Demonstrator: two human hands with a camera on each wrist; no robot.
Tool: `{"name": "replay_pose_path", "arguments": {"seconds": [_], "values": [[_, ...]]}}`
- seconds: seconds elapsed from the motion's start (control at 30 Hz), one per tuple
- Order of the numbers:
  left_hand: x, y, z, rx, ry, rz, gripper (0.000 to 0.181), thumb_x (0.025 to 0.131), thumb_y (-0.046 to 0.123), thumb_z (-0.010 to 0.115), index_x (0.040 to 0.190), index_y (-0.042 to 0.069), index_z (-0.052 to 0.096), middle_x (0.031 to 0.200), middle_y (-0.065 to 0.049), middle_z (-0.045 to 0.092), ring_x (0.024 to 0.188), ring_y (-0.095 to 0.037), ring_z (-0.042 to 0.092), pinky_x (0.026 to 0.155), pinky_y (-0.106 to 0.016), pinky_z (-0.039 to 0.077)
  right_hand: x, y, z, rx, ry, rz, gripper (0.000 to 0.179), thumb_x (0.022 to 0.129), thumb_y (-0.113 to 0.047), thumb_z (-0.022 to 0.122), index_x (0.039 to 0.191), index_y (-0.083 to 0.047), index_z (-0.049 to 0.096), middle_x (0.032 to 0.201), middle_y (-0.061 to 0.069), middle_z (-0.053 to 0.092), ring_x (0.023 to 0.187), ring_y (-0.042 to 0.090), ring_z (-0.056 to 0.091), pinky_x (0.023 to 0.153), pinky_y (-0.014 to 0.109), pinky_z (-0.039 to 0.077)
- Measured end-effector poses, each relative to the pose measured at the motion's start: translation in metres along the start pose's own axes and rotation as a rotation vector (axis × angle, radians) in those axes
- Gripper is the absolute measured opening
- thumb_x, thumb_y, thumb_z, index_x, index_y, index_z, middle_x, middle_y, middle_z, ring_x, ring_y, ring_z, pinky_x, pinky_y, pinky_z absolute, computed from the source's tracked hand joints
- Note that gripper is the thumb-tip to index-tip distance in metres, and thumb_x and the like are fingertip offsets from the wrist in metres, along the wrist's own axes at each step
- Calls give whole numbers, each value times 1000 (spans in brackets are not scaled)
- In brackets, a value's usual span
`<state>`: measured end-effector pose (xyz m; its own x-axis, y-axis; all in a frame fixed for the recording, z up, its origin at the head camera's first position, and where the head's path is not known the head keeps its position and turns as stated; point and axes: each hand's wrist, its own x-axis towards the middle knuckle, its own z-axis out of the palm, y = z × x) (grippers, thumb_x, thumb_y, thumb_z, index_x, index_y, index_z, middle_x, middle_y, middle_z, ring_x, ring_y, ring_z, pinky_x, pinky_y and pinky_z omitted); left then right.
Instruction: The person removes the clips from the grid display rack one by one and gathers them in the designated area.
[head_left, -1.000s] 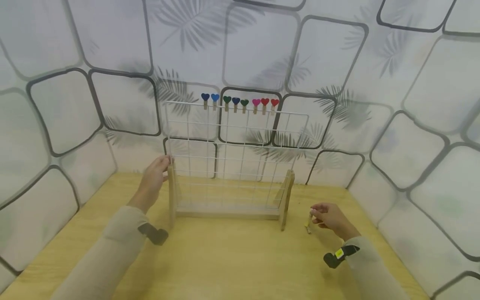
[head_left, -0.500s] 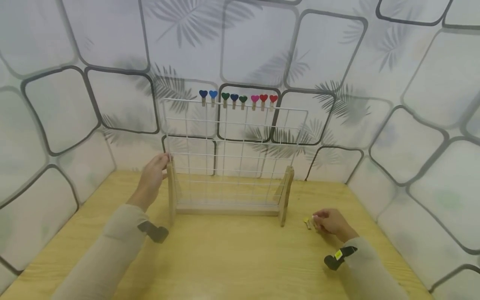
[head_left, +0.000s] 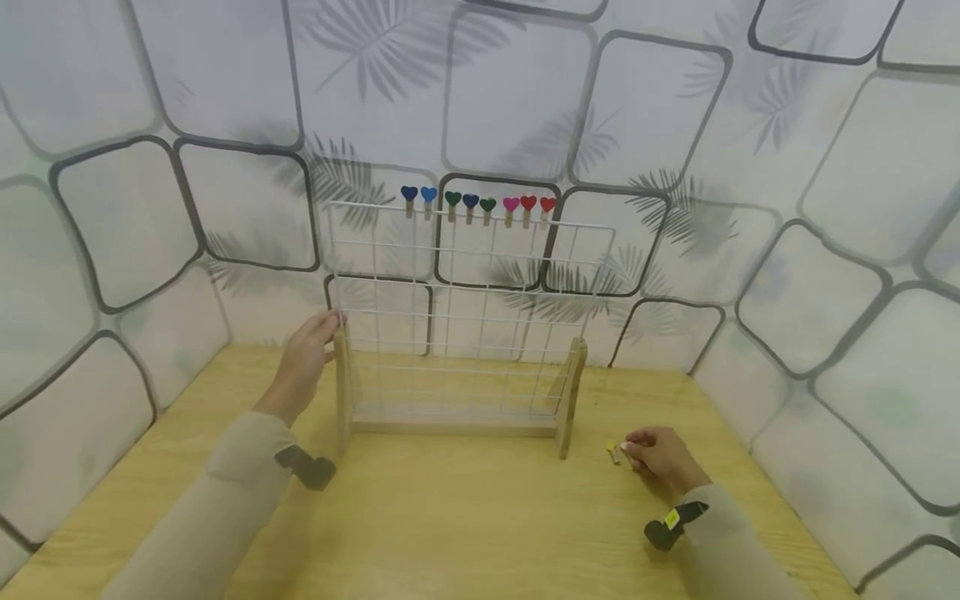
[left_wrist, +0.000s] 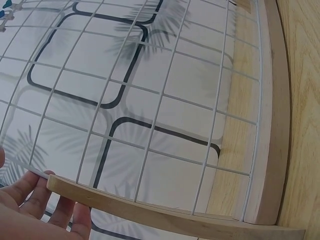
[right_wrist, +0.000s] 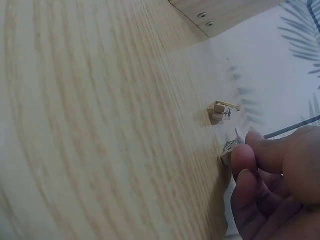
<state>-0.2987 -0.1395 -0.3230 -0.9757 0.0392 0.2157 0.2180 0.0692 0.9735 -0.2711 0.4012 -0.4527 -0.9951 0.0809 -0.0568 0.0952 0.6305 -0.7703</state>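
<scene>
Just now the right hand [head_left: 660,456] had dropped lower, bringing the white-topped peg [right_wrist: 227,152] beside the yellow peg [head_left: 612,454].
So both sat low, off the rack [head_left: 454,428] and apart from the heart pegs [head_left: 471,202] along its top wire. Thumb and forefinger pinched the white-topped peg; whether it touched the table [head_left: 450,517] could not be told. The yellow peg lay just beside that hand, well apart from the left hand [head_left: 303,357], whose fingers curled round the rack's left edge.
</scene>
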Motion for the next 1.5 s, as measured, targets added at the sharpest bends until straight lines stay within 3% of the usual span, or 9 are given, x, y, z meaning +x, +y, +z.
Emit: {"name": "replay_pose_path", "arguments": {"seconds": [0.27, 0.47, 0.8, 1.0, 1.17, 1.33, 1.5], "values": [[2, -2, -1, -2, -17, -7, 52, 108, 26, 28, 148, -6, 25, 154, -23, 26, 142, -37, 21, 114, -52, 24, -7, -20, -14, -86, 21, -16, 32, 98, -11, 55, 118, 14, 56, 98, 20, 66, 70, 18, 64, 62, 31, 56], [1, 0, -1, -10, -21, -2, 51, 108, 25, 28, 148, -6, 25, 153, -23, 27, 141, -37, 22, 114, -52, 24, 0, -54, -31, 9, -2, -57, 41, 103, -19, 47, 129, 13, 50, 120, 30, 57, 78, 18, 67, 65, 32, 57], [2, -2, -3, -8, -34, 6, 51, 108, 24, 28, 148, -7, 25, 155, -23, 24, 142, -37, 20, 114, -52, 23, -3, -166, -54, 87, -158, -235, 45, 106, -26, 38, 125, 13, 50, 107, 15, 64, 77, 17, 67, 65, 35, 56], [2, -2, -3, -29, -38, 9, 51, 108, 25, 25, 147, -8, 25, 154, -24, 23, 141, -39, 21, 114, -53, 23, -12, -236, -60, 77, -214, -371, 46, 107, -27, 36, 124, 12, 53, 113, 22, 61, 80, 20, 66, 64, 31, 56], [0, -3, -5, -45, -51, -9, 53, 108, 27, 19, 150, -6, 20, 155, -24, 21, 142, -39, 19, 114, -52, 22, -13, -286, -55, 72, -241, -459, 46, 107, -29, 36, 124, 10, 54, 119, 21, 59, 82, 20, 65, 69, 30, 55], [2, -5, -8, -73, -69, -28, 55, 108, 30, 16, 151, -5, 17, 156, -24, 18, 143, -40, 16, 114, -53, 21, -10, -329, -46, 188, -267, -533, 46, 106, -32, 37, 129, 6, 53, 125, 17, 57, 85, 23, 64, 72, 32, 54], [5, -8, -13, -74, -128, -13, 61, 107, 39, 23, 151, -3, 22, 155, -22, 21, 141, -41, 18, 111, -57, 24, -7, -363, -34, 281, -255, -557, 42, 106, -29, 40, 130, 2, 54, 126, 14, 58, 81, 20, 64, 68, 28, 54]]}}
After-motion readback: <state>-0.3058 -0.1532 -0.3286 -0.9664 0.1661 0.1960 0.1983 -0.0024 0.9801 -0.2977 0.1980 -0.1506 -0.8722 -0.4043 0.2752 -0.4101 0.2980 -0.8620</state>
